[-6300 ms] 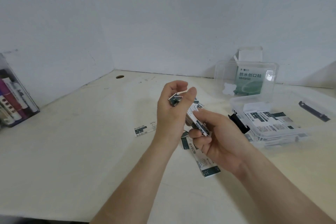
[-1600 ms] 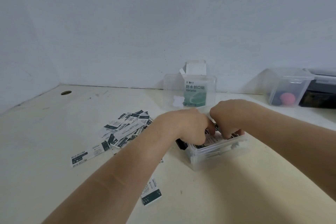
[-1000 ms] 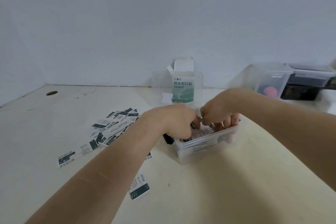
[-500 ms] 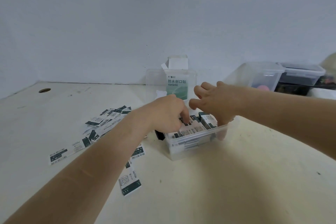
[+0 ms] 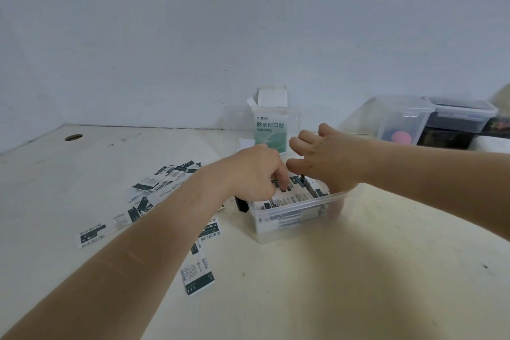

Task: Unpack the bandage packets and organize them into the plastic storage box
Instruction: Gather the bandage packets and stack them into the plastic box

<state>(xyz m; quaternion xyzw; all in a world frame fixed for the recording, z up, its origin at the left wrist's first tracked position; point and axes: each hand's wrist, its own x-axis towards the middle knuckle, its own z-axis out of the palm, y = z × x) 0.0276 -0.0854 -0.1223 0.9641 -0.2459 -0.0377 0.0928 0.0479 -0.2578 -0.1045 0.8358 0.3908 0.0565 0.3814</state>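
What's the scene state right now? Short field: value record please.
storage box: clear, open, on the table
in box: bandage packets, stacked
left hand: fingers curled down onto packets in box
right hand: over box, fingers spread, holding nothing visible
loose packets: scattered on table left of box
carton: open, behind box

White-and-dark-green bandage packets [image 5: 162,185], seemingly.

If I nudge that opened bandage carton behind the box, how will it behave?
The carton probably tips easily: it stands tall and narrow, flaps open. Likely very light, since packets lie spread on the table. It looks like thin card, so it may crush.
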